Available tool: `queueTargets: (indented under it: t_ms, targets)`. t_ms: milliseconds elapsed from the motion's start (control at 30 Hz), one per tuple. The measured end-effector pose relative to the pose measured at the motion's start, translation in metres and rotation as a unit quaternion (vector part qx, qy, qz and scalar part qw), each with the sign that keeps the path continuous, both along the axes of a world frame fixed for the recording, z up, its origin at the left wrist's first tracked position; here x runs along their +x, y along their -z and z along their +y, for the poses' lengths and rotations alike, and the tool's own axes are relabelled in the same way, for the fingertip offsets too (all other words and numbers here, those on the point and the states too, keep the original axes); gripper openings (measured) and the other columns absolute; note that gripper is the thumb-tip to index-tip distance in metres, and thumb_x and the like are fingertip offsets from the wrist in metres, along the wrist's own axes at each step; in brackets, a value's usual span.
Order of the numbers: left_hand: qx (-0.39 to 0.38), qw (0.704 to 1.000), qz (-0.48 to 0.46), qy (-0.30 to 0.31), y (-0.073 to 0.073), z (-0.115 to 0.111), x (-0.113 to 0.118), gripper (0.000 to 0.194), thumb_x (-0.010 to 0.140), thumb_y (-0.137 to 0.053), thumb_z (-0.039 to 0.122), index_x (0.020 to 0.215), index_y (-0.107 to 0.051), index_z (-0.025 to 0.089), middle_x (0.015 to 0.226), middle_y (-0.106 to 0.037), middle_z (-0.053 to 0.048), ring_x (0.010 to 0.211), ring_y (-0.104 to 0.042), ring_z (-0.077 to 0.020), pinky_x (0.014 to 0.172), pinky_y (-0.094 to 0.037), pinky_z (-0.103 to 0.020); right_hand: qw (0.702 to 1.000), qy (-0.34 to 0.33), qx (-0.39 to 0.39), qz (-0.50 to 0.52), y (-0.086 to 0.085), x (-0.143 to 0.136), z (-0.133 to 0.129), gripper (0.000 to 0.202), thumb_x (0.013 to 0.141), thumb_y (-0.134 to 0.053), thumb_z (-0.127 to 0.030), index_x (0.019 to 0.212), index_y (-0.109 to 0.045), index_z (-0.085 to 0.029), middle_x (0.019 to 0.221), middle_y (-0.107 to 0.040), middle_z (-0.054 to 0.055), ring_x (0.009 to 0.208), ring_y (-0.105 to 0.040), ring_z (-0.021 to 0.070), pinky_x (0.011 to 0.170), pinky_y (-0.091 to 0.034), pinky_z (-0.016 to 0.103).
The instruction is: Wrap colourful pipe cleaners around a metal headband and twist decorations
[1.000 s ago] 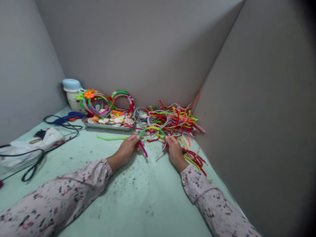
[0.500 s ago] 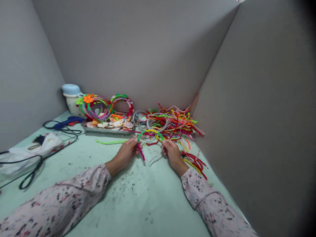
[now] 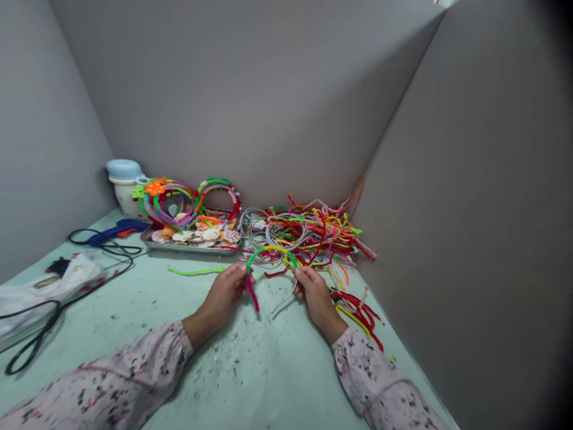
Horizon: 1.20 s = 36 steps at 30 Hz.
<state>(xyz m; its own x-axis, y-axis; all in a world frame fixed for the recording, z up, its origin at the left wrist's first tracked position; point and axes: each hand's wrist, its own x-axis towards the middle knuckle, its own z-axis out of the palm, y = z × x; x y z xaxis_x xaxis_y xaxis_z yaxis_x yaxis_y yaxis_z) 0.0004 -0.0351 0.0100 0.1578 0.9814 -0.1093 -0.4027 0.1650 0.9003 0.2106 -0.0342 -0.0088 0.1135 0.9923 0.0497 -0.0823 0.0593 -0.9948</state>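
- Near the middle of the pale green table [image 3: 250,382], seen from the head camera, a thin arched band [image 3: 271,247] is held between the two hands, its curve pointing away from the person.
- Its top is wrapped in fuzzy yellow with green on both sides; a magenta strand [image 3: 253,294] hangs at the left leg, and the right leg ends in a bare grey tip [image 3: 283,304].
- The left hand [image 3: 221,292] is closed in a pinch, thumb and fingers on the left leg where green meets magenta.
- The right hand [image 3: 317,295] pinches the right leg just below the green, its fingers drawn together with little gap.
- The band looks very light, with a springy core that should flex if the legs are pulled apart, and would probably bend out of shape under a hard squeeze.
- The fuzzy wrap seems soft and easy to grip; the bare grey leg is likely smoother, so fingers or wrap could slide along it.
- Good holds are low on each leg, by the ends of the wrap, with a light pinch that does not crush the pile.
- Beyond the hands lie a heap of coloured fuzzy strands [image 3: 322,233], grey hoops [image 3: 267,230] and a metal tray [image 3: 197,249] of shells [image 3: 181,236].
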Motion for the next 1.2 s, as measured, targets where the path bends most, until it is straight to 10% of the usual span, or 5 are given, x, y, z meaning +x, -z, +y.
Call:
queueTargets:
  t_ms: [1200]
  targets:
    - [0.069, 0.963, 0.262, 0.003, 0.000, -0.003, -0.002, 0.031, 0.086, -0.056, 0.048, 0.094, -0.056, 0.017, 0.070, -0.053, 0.002, 0.063, -0.046, -0.0118, 0.058, -0.036, -0.023, 0.985, -0.042, 0.016, -0.167, 0.004, -0.007, -0.015, 0.020, 0.088, -0.054, -0.038, 0.089, -0.060, -0.018, 0.068, -0.053, -0.003, 0.059, -0.045, 0.0114, 0.054, -0.036, 0.023]
